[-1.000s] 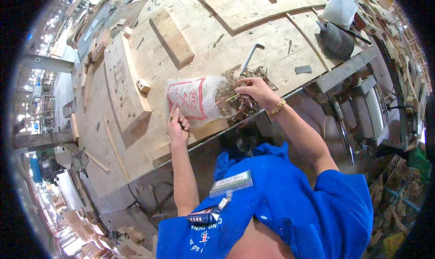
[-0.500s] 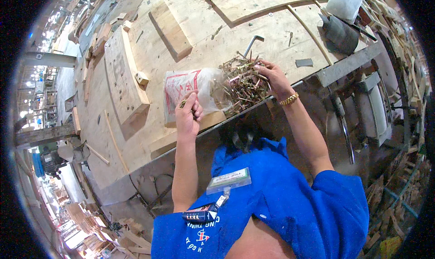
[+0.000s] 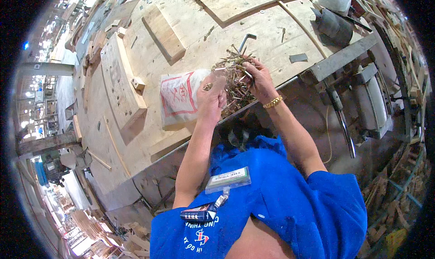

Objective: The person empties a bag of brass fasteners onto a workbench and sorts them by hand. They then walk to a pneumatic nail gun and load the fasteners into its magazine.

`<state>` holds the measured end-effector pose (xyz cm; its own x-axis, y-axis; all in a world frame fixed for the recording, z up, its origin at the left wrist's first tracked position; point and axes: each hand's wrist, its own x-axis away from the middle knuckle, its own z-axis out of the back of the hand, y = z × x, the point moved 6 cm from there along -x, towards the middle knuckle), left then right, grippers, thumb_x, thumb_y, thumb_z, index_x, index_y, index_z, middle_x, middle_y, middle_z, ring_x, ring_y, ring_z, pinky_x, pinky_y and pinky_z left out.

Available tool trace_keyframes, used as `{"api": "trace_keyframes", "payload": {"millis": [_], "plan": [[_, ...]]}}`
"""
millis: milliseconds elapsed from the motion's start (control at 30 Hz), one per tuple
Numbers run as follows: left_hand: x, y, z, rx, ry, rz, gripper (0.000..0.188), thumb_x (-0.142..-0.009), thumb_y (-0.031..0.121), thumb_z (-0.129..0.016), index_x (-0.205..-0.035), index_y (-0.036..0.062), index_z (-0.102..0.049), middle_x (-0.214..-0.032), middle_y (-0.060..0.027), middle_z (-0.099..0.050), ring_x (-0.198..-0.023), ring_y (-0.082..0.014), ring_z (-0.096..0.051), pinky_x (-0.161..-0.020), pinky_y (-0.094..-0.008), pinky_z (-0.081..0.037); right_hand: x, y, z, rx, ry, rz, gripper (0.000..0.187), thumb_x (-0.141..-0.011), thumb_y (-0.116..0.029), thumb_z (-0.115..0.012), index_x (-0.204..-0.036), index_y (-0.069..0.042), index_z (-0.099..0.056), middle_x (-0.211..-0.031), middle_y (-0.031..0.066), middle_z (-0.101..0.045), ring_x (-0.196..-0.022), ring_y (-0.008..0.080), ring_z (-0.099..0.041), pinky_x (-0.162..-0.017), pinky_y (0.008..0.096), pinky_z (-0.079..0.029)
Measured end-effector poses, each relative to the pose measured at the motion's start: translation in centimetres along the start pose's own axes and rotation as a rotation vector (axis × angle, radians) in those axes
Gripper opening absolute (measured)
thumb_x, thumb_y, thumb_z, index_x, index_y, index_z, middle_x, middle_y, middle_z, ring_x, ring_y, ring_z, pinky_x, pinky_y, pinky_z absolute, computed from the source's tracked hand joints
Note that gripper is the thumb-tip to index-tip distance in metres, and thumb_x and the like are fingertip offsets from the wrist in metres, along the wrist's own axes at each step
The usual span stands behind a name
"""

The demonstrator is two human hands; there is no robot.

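A heap of long brass-coloured screws (image 3: 236, 96) spills from a clear plastic bag (image 3: 177, 96) with red print, near the bench's front edge. My left hand (image 3: 212, 96) is closed round several screws whose ends show at the fist's left side; it hovers over the bag's mouth, next to the heap. At the heap's right side, my right hand (image 3: 261, 81) has its fingers bent round some of the screws; the heap partly hides the fingertips. A gold bracelet circles that wrist. Just beyond the heap lies a dark hex key (image 3: 246, 40).
A thick wooden block (image 3: 164, 34) and a long shaped wooden piece (image 3: 118, 75) lie on the plywood bench (image 3: 204, 46). A dark curved piece (image 3: 333, 29) and a whitish container (image 3: 335, 0) stand at the far right. A metal bar (image 3: 344, 57) edges the bench's right side.
My left hand has moved right, from over the bag's print to the heap, still closed on screws. My right hand stays at the heap's right side. The whole view has shifted slightly.
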<state>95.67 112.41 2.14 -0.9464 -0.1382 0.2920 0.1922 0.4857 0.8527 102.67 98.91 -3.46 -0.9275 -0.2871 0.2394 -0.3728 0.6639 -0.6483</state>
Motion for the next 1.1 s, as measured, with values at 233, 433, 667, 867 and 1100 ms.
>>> {"api": "trace_keyframes", "payload": {"millis": [233, 433, 667, 867, 1100], "plan": [[-2.0, 1.1, 0.9, -0.085, 0.083, -0.015, 0.025, -0.087, 0.023, -0.065, -0.101, 0.0021, -0.060, -0.056, 0.0068, -0.038, -0.045, -0.0044, -0.037, -0.039, -0.0199, -0.028, 0.0, 1.7, -0.9, -0.119, -0.018, 0.031, 0.029, -0.089, -0.005, -0.057, -0.118, -0.004, -0.057, -0.094, 0.0042, -0.064, -0.072, 0.0104, -0.061, -0.055, 0.0240, -0.053], [-2.5, 1.5, 2.5, -0.034, 0.172, -0.099, 0.019, -0.086, 0.020, -0.066, -0.089, 0.0020, -0.060, -0.053, 0.0055, -0.039, -0.042, -0.0056, -0.035, -0.037, -0.0224, -0.026, -0.2, 1.8, -0.4, -0.263, 0.062, 0.063, 0.019, -0.093, -0.005, -0.051, -0.111, -0.001, -0.055, -0.091, 0.0096, -0.062, -0.074, 0.0155, -0.061, -0.063, 0.0256, -0.055], [-3.1, 2.0, 3.5, -0.332, 0.118, -0.032, 0.023, -0.084, 0.024, -0.070, -0.090, 0.0021, -0.064, -0.054, 0.0063, -0.045, -0.043, -0.0031, -0.037, -0.038, -0.0200, -0.025, -0.4, 0.9, 0.1, -0.420, 0.022, -0.058, 0.016, -0.096, -0.014, -0.045, -0.106, -0.005, -0.053, -0.079, 0.0061, -0.054, -0.062, 0.0118, -0.049, -0.052, 0.0212, -0.043], [-4.1, 1.9, 0.4, -0.408, 0.003, 0.051, 0.032, -0.080, 0.024, -0.073, -0.100, -0.0008, -0.066, -0.058, 0.0058, -0.051, -0.045, -0.0011, -0.038, -0.040, -0.0184, -0.026, -0.6, 0.6, 0.4, -0.354, -0.076, -0.080, 0.021, -0.094, -0.015, -0.046, -0.110, -0.003, -0.053, -0.082, 0.0056, -0.056, -0.061, 0.0105, -0.050, -0.052, 0.0209, -0.043], [-5.1, 2.9, -2.0, -0.412, 0.020, 0.047, 0.029, -0.081, 0.020, -0.072, -0.098, -0.0027, -0.066, -0.065, 0.0018, -0.059, -0.047, -0.0009, -0.043, -0.039, -0.0182, -0.028, -0.1, 0.3, -0.8, -0.215, -0.152, -0.076, 0.029, -0.092, -0.014, -0.050, -0.116, 0.001, -0.053, -0.104, 0.0126, -0.064, -0.086, 0.0171, -0.064, -0.065, 0.0283, -0.056]]}}
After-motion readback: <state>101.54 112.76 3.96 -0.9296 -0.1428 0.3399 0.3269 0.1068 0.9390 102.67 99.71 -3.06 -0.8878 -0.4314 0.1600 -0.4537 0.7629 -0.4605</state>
